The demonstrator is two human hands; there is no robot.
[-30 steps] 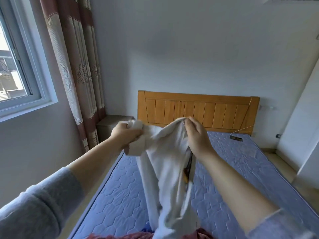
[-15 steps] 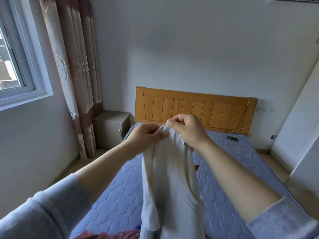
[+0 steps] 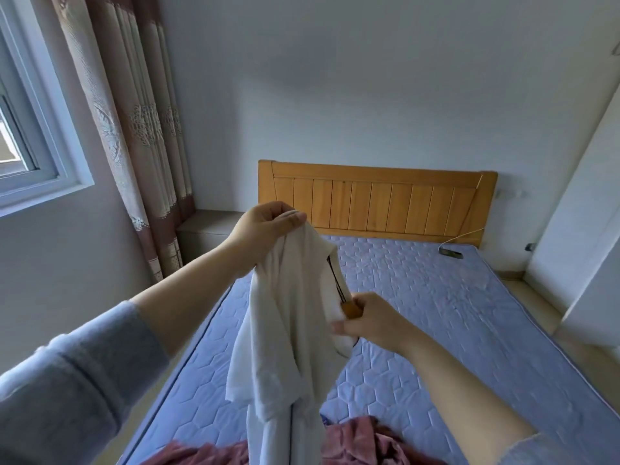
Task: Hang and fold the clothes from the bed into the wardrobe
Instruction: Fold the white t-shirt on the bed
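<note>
The white shirt (image 3: 288, 330) hangs from left hand's (image 3: 265, 226) pinch grip, right hand (image 3: 372, 320) clutching its side.

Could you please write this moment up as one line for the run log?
left hand: pinches white shirt top, held up | right hand: grips shirt midway | maroon clothes: on mattress

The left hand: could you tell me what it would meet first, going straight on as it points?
Probably the wooden headboard, past open air above the mattress; depth is unclear.
</note>
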